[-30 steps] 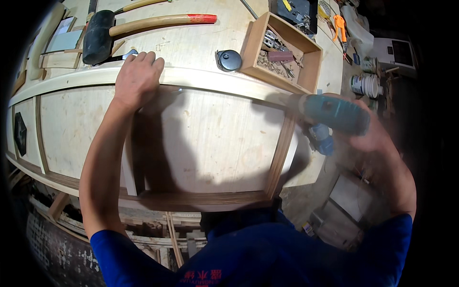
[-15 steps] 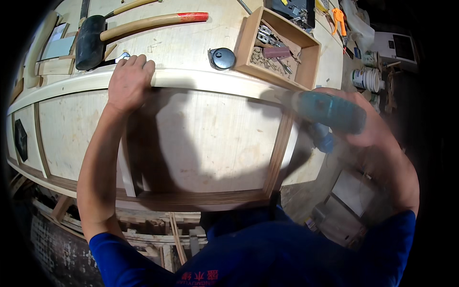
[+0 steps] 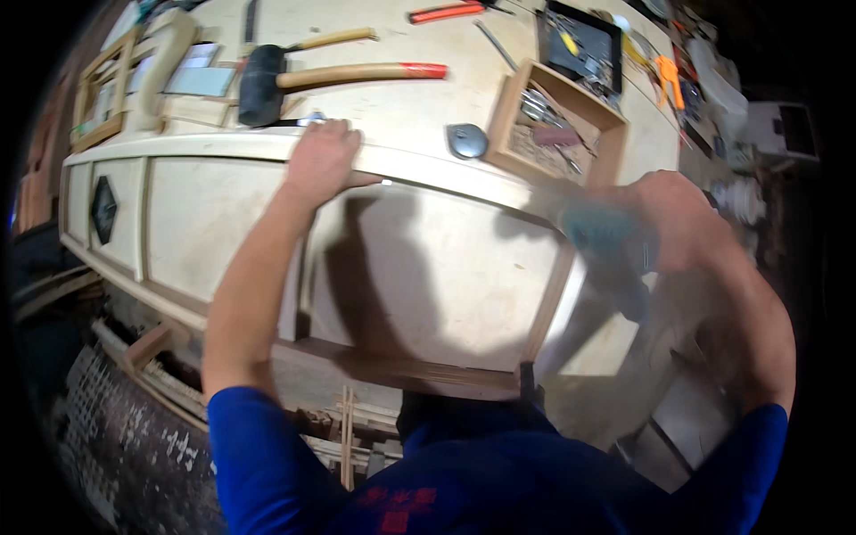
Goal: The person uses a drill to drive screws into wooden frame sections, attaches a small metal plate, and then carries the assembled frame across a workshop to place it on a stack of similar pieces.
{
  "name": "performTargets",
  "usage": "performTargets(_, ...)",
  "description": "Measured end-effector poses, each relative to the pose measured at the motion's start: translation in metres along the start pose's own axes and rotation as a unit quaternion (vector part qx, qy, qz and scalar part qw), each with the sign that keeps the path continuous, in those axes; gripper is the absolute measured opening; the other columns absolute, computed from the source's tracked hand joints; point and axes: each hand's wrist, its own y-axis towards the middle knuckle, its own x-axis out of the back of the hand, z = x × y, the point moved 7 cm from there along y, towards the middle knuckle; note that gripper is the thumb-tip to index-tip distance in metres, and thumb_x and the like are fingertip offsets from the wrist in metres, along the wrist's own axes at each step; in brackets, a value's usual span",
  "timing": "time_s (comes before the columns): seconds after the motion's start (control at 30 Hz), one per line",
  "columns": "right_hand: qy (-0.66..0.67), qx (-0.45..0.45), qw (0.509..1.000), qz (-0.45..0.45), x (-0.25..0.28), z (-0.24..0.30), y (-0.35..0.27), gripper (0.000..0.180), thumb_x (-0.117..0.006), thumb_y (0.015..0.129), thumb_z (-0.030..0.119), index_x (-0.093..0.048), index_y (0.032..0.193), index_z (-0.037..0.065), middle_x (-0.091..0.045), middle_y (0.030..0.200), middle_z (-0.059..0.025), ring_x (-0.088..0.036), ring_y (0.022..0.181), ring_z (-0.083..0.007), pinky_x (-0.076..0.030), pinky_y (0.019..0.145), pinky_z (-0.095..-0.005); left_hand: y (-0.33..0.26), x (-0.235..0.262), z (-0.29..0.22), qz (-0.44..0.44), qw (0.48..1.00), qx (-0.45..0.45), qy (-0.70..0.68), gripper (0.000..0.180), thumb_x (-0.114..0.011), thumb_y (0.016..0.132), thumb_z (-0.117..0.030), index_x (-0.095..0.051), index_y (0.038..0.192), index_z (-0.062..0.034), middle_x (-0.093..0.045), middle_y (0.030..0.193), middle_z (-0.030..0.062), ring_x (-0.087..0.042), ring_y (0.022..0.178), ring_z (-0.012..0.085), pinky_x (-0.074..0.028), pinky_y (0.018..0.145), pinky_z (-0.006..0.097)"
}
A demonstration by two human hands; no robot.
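A long pale wooden frame (image 3: 428, 174) with crosspieces lies on the workbench in front of me. My left hand (image 3: 323, 162) grips its far rail, fingers over the top and the thumb along the inner side. At the frame's far right corner, my right hand (image 3: 682, 223) is wrapped round a teal power drill (image 3: 606, 227). Motion smears the drill, and its tip points left at the rail. I cannot make out whether the tip touches the wood. A black diamond-shaped piece (image 3: 104, 209) sits in the frame's left section.
Beyond the rail lie a rubber mallet (image 3: 260, 86), a round tape measure (image 3: 466, 141) and a wooden box (image 3: 611, 134) of screws and hardware. A black tray (image 3: 581, 45) and an orange clamp (image 3: 669, 82) are farther back. Wood strips (image 3: 348, 437) lie below the near edge.
The whole view has swung left, so the bench things appear farther right. My left hand stays on the rail, its thumb now showing. The drill remains at the far right corner, more blurred.
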Motion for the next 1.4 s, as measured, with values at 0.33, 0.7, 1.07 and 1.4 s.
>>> performTargets(0.33,0.048,0.01,0.997,-0.062,0.003,0.02,-0.01,0.048,-0.074,0.065,0.023,-0.069,0.112,0.012,-0.071,0.095,-0.0165,-0.067,0.087,-0.0382,-0.053,0.077,-0.0399,-0.009,0.011,0.009,-0.009,1.0,0.01,0.009,0.058,-0.071,0.071,-0.063,-0.067,0.092,-0.0091,-0.063,0.093,0.0106,-0.061,0.096,0.0273,-0.045,0.083,0.044)
performTargets(0.7,0.423,-0.137,0.875,-0.19,-0.09,0.068,-0.055,0.042,-0.075,0.074,0.001,-0.067,0.116,0.002,-0.07,0.104,-0.0045,-0.064,0.095,-0.0151,-0.052,0.086,-0.0303,-0.059,0.038,0.03,-0.182,0.954,-0.052,-0.232,0.055,-0.081,0.074,-0.036,-0.062,0.115,-0.0049,-0.057,0.12,0.0154,-0.05,0.117,0.0345,-0.036,0.101,0.05)
performTargets(1.07,0.533,-0.109,0.821,-0.171,-0.096,0.276,0.082,0.035,-0.072,0.072,0.007,-0.07,0.107,0.006,-0.069,0.1,-0.0045,-0.064,0.094,-0.017,-0.052,0.081,-0.0337,-0.268,0.068,0.179,-0.132,0.88,0.22,-0.4,0.017,-0.069,0.087,-0.011,-0.067,0.101,-0.0022,-0.063,0.094,0.0146,-0.065,0.081,0.0288,-0.053,0.073,0.036)
performTargets(1.4,0.509,-0.096,0.845,-0.13,-0.102,0.363,0.154,0.032,-0.072,0.075,0.003,-0.07,0.106,0.005,-0.071,0.099,-0.0029,-0.065,0.088,-0.0143,-0.052,0.078,-0.0311,-0.496,0.095,0.449,-0.361,0.775,0.475,-0.209,0.021,-0.062,0.089,-0.016,-0.068,0.099,0.0011,-0.067,0.1,0.0218,-0.065,0.094,0.0363,-0.052,0.085,0.04)
